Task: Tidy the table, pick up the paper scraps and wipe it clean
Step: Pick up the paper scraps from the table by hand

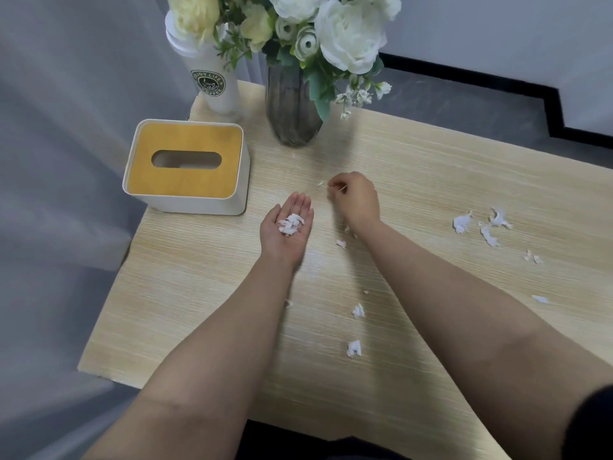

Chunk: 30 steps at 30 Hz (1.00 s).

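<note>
Paper scraps [291,224]: cupped in flat, upturned left hand [288,227].
Right hand [356,199]: fingers [335,185] pinching a scrap; drop it into the palm.
Counter [414,167]: right-edge scraps [477,225] remain.

Pale wood-grain table [414,194], white torn paper scraps [477,227]. White rectangular tissue box [189,200], amber wooden lid. Grey streaked vase [292,107], white and cream flowers [348,31]. White cup [215,81], dark green logo.

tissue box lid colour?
Yellowish wood-tone lid on a white tissue box, clearest in the head view.
</note>
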### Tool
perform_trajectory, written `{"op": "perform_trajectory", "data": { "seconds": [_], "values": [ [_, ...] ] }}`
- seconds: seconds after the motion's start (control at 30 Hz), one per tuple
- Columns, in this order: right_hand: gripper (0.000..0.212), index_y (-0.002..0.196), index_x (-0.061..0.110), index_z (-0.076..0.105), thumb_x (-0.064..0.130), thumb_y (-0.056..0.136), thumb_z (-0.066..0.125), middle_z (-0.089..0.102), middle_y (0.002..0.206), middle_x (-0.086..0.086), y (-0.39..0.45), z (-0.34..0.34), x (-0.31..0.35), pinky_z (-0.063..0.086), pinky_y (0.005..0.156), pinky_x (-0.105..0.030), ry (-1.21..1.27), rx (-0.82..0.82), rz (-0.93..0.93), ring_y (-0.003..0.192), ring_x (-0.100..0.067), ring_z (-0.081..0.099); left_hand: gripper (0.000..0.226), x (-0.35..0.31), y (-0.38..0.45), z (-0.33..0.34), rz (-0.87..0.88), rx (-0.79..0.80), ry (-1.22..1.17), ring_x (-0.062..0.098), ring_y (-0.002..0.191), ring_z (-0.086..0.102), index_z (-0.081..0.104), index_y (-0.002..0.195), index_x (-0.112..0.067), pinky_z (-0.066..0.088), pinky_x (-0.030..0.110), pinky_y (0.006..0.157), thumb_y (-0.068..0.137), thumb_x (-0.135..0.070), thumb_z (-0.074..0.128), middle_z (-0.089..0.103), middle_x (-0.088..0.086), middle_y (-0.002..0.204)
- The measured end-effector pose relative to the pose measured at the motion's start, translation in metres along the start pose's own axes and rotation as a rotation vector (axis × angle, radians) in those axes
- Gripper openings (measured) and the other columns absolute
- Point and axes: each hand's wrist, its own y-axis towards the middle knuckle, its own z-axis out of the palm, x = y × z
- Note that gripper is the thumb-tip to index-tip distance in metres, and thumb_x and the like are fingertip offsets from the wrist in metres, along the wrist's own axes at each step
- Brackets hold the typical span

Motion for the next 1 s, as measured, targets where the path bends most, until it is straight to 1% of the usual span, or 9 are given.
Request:
{"op": "perform_trajectory", "data": {
  "seconds": [0.1, 0.2, 0.43, 0.57, 0.63, 0.7, 0.8, 0.9, 1.0],
  "values": [
    [0.022, 0.106, 0.015, 0.069, 0.014, 0.085, 0.062, 0.060, 0.110, -0.007, 0.014, 0.008, -0.003, 0.042, 0.079, -0.028, -0.098, 0.096, -0.039, 0.102, -0.024, 0.057, 0.036, -0.006, 0.001, -0.003, 0.004, 0.007, 0.012, 0.023, 0.095, 0.063, 0.062, 0.102, 0.002, 0.050, 0.033, 0.081, 0.100, -0.020, 0.033, 0.067, 0.014, 0.099],
    [0.023, 0.107, 0.016, 0.068, 0.015, 0.085, 0.061, 0.059, 0.109, -0.007, 0.024, 0.011, -0.005, 0.046, 0.082, -0.032, -0.122, 0.092, -0.091, 0.102, -0.026, 0.057, 0.037, -0.011, 0.003, -0.006, 0.003, -0.001, 0.014, 0.023, 0.095, 0.064, 0.062, 0.101, 0.002, 0.051, 0.033, 0.081, 0.100, -0.020, 0.032, 0.069, 0.015, 0.096],
    [0.013, 0.088, 0.011, 0.069, 0.010, 0.084, 0.057, 0.061, 0.099, -0.008, 0.030, 0.011, -0.004, 0.045, 0.075, -0.034, -0.202, 0.078, -0.216, 0.096, -0.028, 0.056, 0.038, -0.010, 0.004, -0.009, -0.014, 0.000, 0.027, 0.024, 0.097, 0.063, 0.062, 0.101, 0.003, 0.046, 0.034, 0.095, 0.100, -0.020, 0.032, 0.071, 0.016, 0.093],
    [0.019, 0.081, 0.013, 0.070, 0.005, 0.079, 0.053, 0.063, 0.097, -0.008, 0.026, -0.003, -0.016, 0.044, 0.075, -0.030, -0.077, -0.008, -0.099, 0.095, -0.025, 0.057, 0.038, -0.008, 0.003, -0.010, -0.026, 0.001, 0.046, 0.025, 0.096, 0.063, 0.062, 0.101, 0.003, 0.045, 0.034, 0.096, 0.100, -0.020, 0.031, 0.071, 0.015, 0.091],
    [0.017, 0.081, 0.014, 0.070, 0.006, 0.079, 0.056, 0.064, 0.096, -0.007, 0.021, -0.012, -0.026, 0.040, 0.074, -0.025, -0.065, 0.012, -0.080, 0.094, -0.021, 0.057, 0.038, -0.005, 0.003, -0.010, -0.031, 0.000, 0.051, 0.025, 0.096, 0.063, 0.062, 0.101, 0.003, 0.047, 0.035, 0.094, 0.100, -0.020, 0.031, 0.071, 0.016, 0.090],
    [0.009, 0.084, 0.010, 0.070, 0.007, 0.079, 0.062, 0.064, 0.096, -0.007, 0.014, -0.020, -0.034, 0.036, 0.075, -0.022, -0.083, 0.113, -0.126, 0.094, -0.019, 0.056, 0.038, -0.001, 0.002, -0.009, -0.036, 0.002, 0.061, 0.025, 0.095, 0.063, 0.062, 0.100, 0.003, 0.047, 0.035, 0.093, 0.100, -0.020, 0.031, 0.072, 0.016, 0.088],
    [0.005, 0.082, 0.006, 0.069, 0.005, 0.078, 0.065, 0.064, 0.094, -0.010, 0.007, -0.020, -0.041, 0.036, 0.076, -0.022, -0.117, 0.218, -0.257, 0.093, -0.025, 0.057, 0.038, 0.004, 0.001, -0.008, -0.048, -0.003, 0.075, 0.025, 0.095, 0.063, 0.062, 0.100, 0.003, 0.047, 0.035, 0.094, 0.100, -0.020, 0.032, 0.072, 0.016, 0.088],
    [0.008, 0.085, 0.006, 0.067, 0.004, 0.082, 0.061, 0.063, 0.099, -0.008, 0.004, -0.011, -0.043, 0.041, 0.081, -0.029, -0.216, 0.212, -0.342, 0.099, -0.025, 0.054, 0.038, 0.008, 0.000, -0.006, -0.062, -0.009, 0.094, 0.025, 0.095, 0.063, 0.062, 0.099, 0.003, 0.044, 0.034, 0.097, 0.100, -0.020, 0.032, 0.071, 0.016, 0.089],
    [0.012, 0.090, 0.002, 0.066, 0.002, 0.085, 0.055, 0.062, 0.101, -0.011, 0.004, -0.010, -0.040, 0.041, 0.078, -0.030, -0.252, 0.195, -0.380, 0.097, -0.026, 0.056, 0.037, 0.010, -0.002, -0.006, -0.067, -0.005, 0.108, 0.025, 0.096, 0.062, 0.062, 0.100, 0.003, 0.044, 0.034, 0.099, 0.100, -0.020, 0.032, 0.069, 0.016, 0.094]
  ]
}}
